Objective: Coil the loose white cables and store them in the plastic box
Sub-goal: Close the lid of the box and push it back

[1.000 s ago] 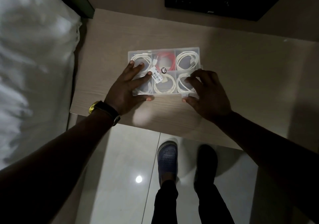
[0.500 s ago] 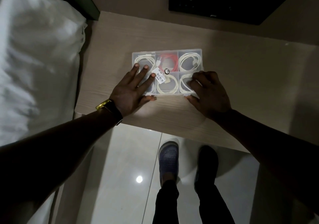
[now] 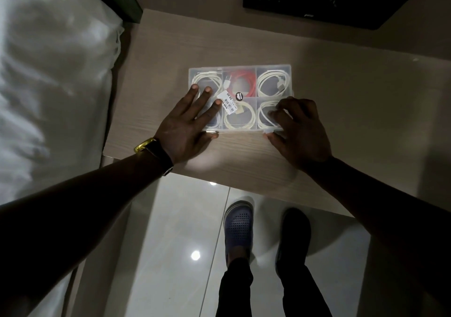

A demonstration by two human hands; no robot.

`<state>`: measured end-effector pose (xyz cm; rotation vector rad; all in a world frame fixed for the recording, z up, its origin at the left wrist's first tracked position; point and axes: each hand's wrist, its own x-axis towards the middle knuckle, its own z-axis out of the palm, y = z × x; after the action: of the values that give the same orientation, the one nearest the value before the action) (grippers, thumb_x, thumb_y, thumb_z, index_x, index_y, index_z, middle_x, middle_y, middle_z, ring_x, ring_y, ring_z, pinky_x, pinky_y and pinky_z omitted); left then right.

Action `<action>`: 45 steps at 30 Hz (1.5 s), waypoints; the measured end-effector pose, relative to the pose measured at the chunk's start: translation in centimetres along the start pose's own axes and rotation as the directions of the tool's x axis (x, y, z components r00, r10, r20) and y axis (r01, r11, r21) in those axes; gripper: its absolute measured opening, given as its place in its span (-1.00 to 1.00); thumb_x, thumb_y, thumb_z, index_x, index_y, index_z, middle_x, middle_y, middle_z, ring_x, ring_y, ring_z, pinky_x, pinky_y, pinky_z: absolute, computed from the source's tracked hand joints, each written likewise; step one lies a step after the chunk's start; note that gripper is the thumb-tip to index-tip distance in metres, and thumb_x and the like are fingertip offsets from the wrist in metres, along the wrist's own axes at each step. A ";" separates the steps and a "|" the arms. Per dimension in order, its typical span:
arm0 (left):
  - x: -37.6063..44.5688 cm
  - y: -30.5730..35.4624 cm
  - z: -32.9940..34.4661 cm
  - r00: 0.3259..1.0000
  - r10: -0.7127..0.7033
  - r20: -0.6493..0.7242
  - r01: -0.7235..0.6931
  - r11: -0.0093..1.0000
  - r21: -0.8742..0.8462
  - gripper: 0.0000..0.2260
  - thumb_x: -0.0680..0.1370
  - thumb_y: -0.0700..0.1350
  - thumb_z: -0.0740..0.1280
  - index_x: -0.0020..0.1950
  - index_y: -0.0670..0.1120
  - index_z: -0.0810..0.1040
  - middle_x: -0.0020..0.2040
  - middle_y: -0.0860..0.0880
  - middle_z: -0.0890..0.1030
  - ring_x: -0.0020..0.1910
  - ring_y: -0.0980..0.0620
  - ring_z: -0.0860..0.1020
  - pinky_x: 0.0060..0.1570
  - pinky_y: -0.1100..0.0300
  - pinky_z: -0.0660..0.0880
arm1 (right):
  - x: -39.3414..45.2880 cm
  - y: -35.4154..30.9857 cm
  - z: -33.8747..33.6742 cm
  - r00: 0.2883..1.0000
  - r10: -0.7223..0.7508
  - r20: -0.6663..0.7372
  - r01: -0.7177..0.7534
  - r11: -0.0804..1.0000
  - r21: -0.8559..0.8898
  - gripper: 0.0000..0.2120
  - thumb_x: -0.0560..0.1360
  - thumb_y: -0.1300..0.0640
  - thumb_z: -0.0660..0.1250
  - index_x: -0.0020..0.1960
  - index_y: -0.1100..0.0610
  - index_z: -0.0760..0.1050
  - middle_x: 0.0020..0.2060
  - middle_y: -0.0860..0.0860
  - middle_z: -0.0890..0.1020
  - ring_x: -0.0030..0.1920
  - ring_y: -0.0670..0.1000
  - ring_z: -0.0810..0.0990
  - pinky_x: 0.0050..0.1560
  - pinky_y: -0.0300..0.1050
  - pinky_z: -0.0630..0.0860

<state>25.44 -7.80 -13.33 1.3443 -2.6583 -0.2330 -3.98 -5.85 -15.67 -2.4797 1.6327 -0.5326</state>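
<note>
Dim room, pale wooden table point(image 3: 341, 102) beside a white bed point(image 3: 48, 72). Clear plastic box point(image 3: 273, 69) flat on the table, lid shut over coiled white cables point(image 3: 269, 82). Left hand point(image 3: 185, 121) spread flat on the lid; right hand point(image 3: 302, 131) curled, pinching the front right edge.

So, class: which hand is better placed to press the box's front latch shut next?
Probably the right hand: its fingertips already sit at the small front tab of the plastic box, while the left hand lies flat on the lid.
</note>
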 end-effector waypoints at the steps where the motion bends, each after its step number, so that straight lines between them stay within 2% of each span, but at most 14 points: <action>1: 0.0 -0.1 0.1 1.000 -0.005 -0.010 0.005 1.000 -0.019 -0.40 0.53 0.02 0.38 0.47 -0.22 0.33 0.50 -0.33 0.28 0.52 -0.37 0.16 0.45 -0.20 0.26 | 0.0 -0.1 0.0 1.000 0.011 0.002 -0.011 1.000 0.009 -0.61 0.41 0.03 0.45 0.19 0.11 0.54 0.18 0.08 0.56 0.23 0.15 0.35 0.18 -0.03 0.42; 9: 0.4 1.5 1.2 0.995 -0.083 -0.048 0.074 0.984 -0.164 -0.44 0.52 -0.02 0.41 0.46 -0.20 0.37 0.51 -0.30 0.28 0.52 -0.37 0.14 0.45 -0.21 0.25 | -1.1 -0.4 -0.8 0.994 0.107 0.009 -0.107 0.993 0.042 -0.61 0.42 0.07 0.46 0.21 0.11 0.53 0.22 0.10 0.55 0.28 0.18 0.34 0.20 -0.03 0.41; 14: 0.9 3.8 2.3 0.992 -0.120 -0.049 0.107 0.969 -0.223 -0.44 0.51 -0.04 0.41 0.47 -0.13 0.37 0.53 -0.24 0.27 0.55 -0.31 0.11 0.44 -0.20 0.27 | -3.4 1.1 -1.7 0.982 0.184 0.036 -0.186 0.981 0.051 -0.56 0.37 0.16 0.51 0.23 0.11 0.53 0.25 0.09 0.51 0.31 0.20 0.34 0.15 0.03 0.46; 17: 2.2 5.7 2.8 0.992 -0.114 -0.048 0.096 0.955 -0.280 -0.43 0.48 -0.11 0.44 0.46 -0.14 0.39 0.53 -0.24 0.28 0.55 -0.33 0.10 0.44 -0.23 0.26 | -4.8 2.2 -2.3 0.970 0.242 -0.009 -0.241 0.969 0.047 -0.57 0.37 0.15 0.54 0.21 0.12 0.53 0.23 0.12 0.51 0.29 0.22 0.37 0.16 -0.02 0.42; 20: 4.4 7.4 3.1 0.996 -0.090 -0.008 0.083 0.943 -0.322 -0.37 0.43 -0.17 0.48 0.47 -0.11 0.37 0.55 -0.21 0.25 0.56 -0.31 0.07 0.45 -0.22 0.25 | -6.2 3.3 -3.1 0.953 0.293 -0.070 -0.290 0.956 0.052 -0.61 0.40 0.14 0.54 0.19 0.14 0.54 0.21 0.17 0.52 0.28 0.28 0.42 0.24 -0.02 0.39; 22: 5.9 8.1 3.3 0.998 -0.064 0.004 0.062 0.941 -0.333 -0.33 0.40 -0.14 0.51 0.48 -0.09 0.36 0.56 -0.20 0.22 0.56 -0.29 0.05 0.46 -0.21 0.25 | -6.9 4.0 -3.8 0.937 0.343 -0.065 -0.339 0.939 0.061 -0.60 0.41 0.14 0.53 0.21 0.16 0.54 0.23 0.18 0.51 0.30 0.29 0.41 0.25 0.02 0.42; 24: 6.7 8.7 3.5 0.995 -0.099 -0.007 0.091 0.938 -0.334 -0.27 0.38 -0.08 0.53 0.50 -0.09 0.33 0.57 -0.22 0.18 0.57 -0.28 0.05 0.47 -0.20 0.24 | -7.1 4.4 -4.4 0.931 0.363 -0.048 -0.359 0.930 0.075 -0.60 0.44 0.10 0.47 0.23 0.17 0.53 0.26 0.18 0.49 0.32 0.28 0.40 0.22 0.07 0.47; 26: 6.6 8.9 3.9 0.977 -0.213 -0.030 0.187 0.907 -0.377 -0.22 0.39 -0.05 0.53 0.52 -0.13 0.25 0.58 -0.23 0.16 0.56 -0.24 0.09 0.49 -0.12 0.25 | -6.9 4.7 -4.8 0.934 0.355 -0.040 -0.351 0.933 0.083 -0.60 0.46 0.06 0.40 0.25 0.17 0.52 0.26 0.18 0.48 0.34 0.26 0.39 0.21 0.07 0.48; 28: 6.2 8.8 4.4 0.953 -0.298 -0.050 0.252 0.875 -0.414 -0.27 0.45 -0.04 0.47 0.53 -0.15 0.22 0.57 -0.20 0.19 0.56 -0.15 0.16 0.47 0.03 0.29 | -6.8 5.0 -5.0 0.938 0.343 -0.046 -0.337 0.936 0.100 -0.60 0.47 0.05 0.39 0.26 0.19 0.52 0.26 0.20 0.49 0.38 0.26 0.40 0.27 -0.01 0.43; 30: 6.0 8.6 4.6 0.949 -0.312 -0.054 0.262 0.871 -0.416 -0.33 0.50 -0.06 0.41 0.54 -0.13 0.21 0.58 -0.15 0.18 0.55 -0.05 0.19 0.40 0.20 0.30 | -6.8 5.3 -5.0 0.936 0.350 -0.039 -0.342 0.930 0.138 -0.59 0.51 0.03 0.35 0.29 0.19 0.51 0.30 0.19 0.47 0.44 0.22 0.38 0.33 -0.10 0.38; 32: 6.5 8.3 4.6 0.954 -0.294 -0.054 0.248 0.881 -0.403 -0.35 0.53 -0.07 0.37 0.56 -0.11 0.18 0.60 -0.11 0.15 0.54 0.00 0.22 0.30 0.27 0.33 | -6.7 5.7 -4.9 0.925 0.379 -0.026 -0.370 0.913 0.172 -0.61 0.56 0.06 0.30 0.35 0.15 0.48 0.39 0.13 0.43 0.52 0.13 0.32 0.33 -0.13 0.39; 34: 7.8 7.9 4.3 0.961 -0.274 -0.041 0.238 0.892 -0.385 -0.36 0.55 -0.10 0.35 0.56 -0.13 0.16 0.61 -0.12 0.12 0.53 -0.02 0.24 0.27 0.24 0.37 | -6.3 6.2 -4.6 0.914 0.405 -0.017 -0.397 0.903 0.165 -0.62 0.60 0.12 0.26 0.41 0.08 0.44 0.46 0.06 0.38 0.56 0.06 0.25 0.33 -0.13 0.39; 39: 12.5 6.9 3.0 0.963 -0.268 0.030 0.264 0.913 -0.312 -0.33 0.56 -0.08 0.37 0.57 -0.12 0.11 0.61 -0.11 0.08 0.53 -0.08 0.23 0.39 0.07 0.38 | -3.3 8.4 -4.2 0.890 0.454 -0.038 -0.443 0.882 0.159 -0.60 0.62 0.17 0.20 0.44 -0.03 0.40 0.52 -0.01 0.33 0.59 0.01 0.18 0.36 -0.17 0.32; 45: 14.4 5.8 2.5 0.960 -0.260 0.104 0.278 0.931 -0.237 -0.32 0.56 -0.05 0.35 0.58 -0.04 0.07 0.63 -0.02 0.02 0.43 -0.16 0.39 0.22 -0.05 0.52 | -1.9 10.7 -4.2 0.912 0.410 -0.014 -0.404 0.904 0.139 -0.61 0.62 0.17 0.21 0.44 -0.02 0.40 0.52 0.00 0.33 0.58 0.02 0.21 0.40 -0.07 0.40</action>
<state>11.94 -15.82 -13.59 1.6342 -2.3868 -0.6378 -15.39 -8.12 -15.33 -1.9628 1.9855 -0.6143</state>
